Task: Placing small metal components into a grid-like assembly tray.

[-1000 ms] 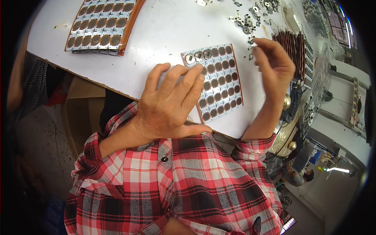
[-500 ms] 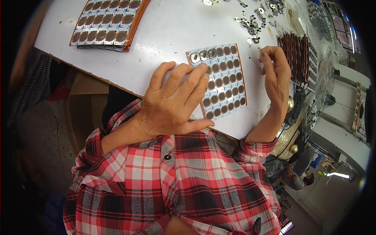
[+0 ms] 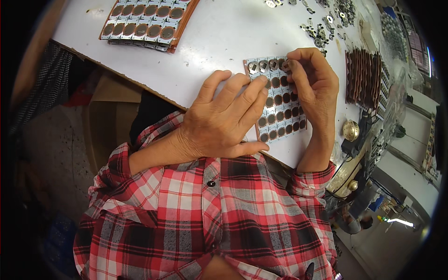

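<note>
A pale-blue panel with rows of dark round discs ringed in brown lies near the table's front edge. Three small silvery metal clips sit side by side on discs in its far row. My left hand rests with fingers spread over the panel's left side, hiding part of it. Above the far row, beside those three, my right hand pinches another small metal clip between thumb and forefinger. The fingertips partly cover this clip, and whether it touches the panel is unclear.
Loose metal clips lie scattered at the far right of the white table. A stack of similar panels lies at the far left. Brown-edged panels stand packed together on the right, near a round metal object.
My right hand has moved left from beside the panel to its far row, where a clip shows at its fingertips. The whole view has shifted slightly; my left hand stays on the panel.
</note>
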A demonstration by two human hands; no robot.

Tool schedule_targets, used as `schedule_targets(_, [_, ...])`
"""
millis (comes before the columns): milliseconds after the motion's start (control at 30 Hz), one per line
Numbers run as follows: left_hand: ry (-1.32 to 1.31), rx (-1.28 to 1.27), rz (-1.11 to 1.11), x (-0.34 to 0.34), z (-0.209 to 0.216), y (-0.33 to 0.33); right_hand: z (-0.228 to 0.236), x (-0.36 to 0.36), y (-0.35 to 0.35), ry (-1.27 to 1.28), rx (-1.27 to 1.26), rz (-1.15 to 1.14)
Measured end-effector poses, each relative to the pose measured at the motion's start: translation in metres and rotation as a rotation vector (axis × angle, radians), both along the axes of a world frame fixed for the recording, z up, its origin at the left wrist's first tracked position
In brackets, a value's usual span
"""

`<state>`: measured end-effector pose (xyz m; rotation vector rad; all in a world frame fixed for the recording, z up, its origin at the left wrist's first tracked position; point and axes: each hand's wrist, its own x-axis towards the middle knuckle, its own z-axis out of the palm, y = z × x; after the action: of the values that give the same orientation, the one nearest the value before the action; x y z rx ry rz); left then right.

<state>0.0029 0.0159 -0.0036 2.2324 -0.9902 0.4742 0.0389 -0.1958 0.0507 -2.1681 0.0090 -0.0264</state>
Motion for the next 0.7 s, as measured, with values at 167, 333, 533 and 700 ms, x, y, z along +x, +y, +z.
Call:
schedule_targets(167, [-0.044,0.036,0.006,0.002,0.001,0.002,-0.001,0.0,0.004,-0.116,-0.188,0.087])
schedule_targets(333, [-0.016,0.026,-0.01,0.002,0.003,0.003,-0.008,-0.002,0.011,-0.325,-0.312,0.095])
schedule_targets(533, [0.004,0.014,-0.012,0.002,0.005,0.003,-0.006,-0.005,0.013,-0.287,-0.279,0.044])
schedule_targets(700, [0.01,0.012,-0.005,0.001,0.003,0.001,-0.013,-0.001,-0.004,-0.26,-0.236,0.13])
